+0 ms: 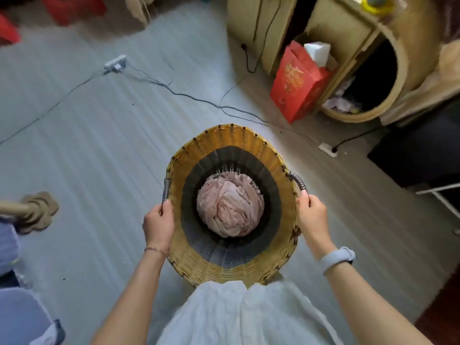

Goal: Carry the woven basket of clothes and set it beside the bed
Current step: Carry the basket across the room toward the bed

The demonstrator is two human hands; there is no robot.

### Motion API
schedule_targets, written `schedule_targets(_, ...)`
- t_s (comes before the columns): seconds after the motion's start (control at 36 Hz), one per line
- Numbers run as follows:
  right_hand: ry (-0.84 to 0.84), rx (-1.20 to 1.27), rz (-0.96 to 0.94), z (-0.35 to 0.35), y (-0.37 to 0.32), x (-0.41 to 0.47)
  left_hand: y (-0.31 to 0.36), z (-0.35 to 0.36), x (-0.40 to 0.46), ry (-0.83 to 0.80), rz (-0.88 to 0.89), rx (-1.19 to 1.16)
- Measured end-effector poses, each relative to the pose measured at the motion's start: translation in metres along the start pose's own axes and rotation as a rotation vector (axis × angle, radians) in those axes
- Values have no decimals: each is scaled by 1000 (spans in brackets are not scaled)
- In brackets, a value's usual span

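A round woven basket (231, 139), yellow at the rim and dark grey lower down, is held in front of my body above the floor. A crumpled pink garment (230, 206) lies at its bottom. My left hand (159, 221) grips the basket's left wire-wrapped handle. My right hand (311, 215) grips the right handle; a pale blue wristband is on that wrist. No bed shows clearly in this view.
Grey matting (87, 145) covers the floor, crossed by thin cables to two power strips (115, 64). A red gift bag (297, 85) leans against a beige rounded cabinet (388, 70) at the upper right. A dark box (420, 148) stands on the right, a wooden stand base (37, 210) on the left.
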State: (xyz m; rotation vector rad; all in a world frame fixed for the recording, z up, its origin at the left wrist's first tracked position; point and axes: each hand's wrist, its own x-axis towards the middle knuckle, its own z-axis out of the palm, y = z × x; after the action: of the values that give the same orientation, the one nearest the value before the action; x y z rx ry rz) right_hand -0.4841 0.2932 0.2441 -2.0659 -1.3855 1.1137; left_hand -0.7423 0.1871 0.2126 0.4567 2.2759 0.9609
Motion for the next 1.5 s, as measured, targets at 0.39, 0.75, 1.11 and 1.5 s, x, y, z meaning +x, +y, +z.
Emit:
schedule_targets(0.39,-302,-178,-231,163,-176,108,16,-65,130,342,-308,-198)
schedule_targets(0.75,-463,-254,-510,299,-355,153,63,-122,266,535,-426,-325)
schedule_targets(1.11,-370,-250,-431,470,-480,169,73,-245,460,458,-465,-499)
schedule_targets(1.5,-432,-165,-451,641,-630,145,89,-385,631,533,-430,-423)
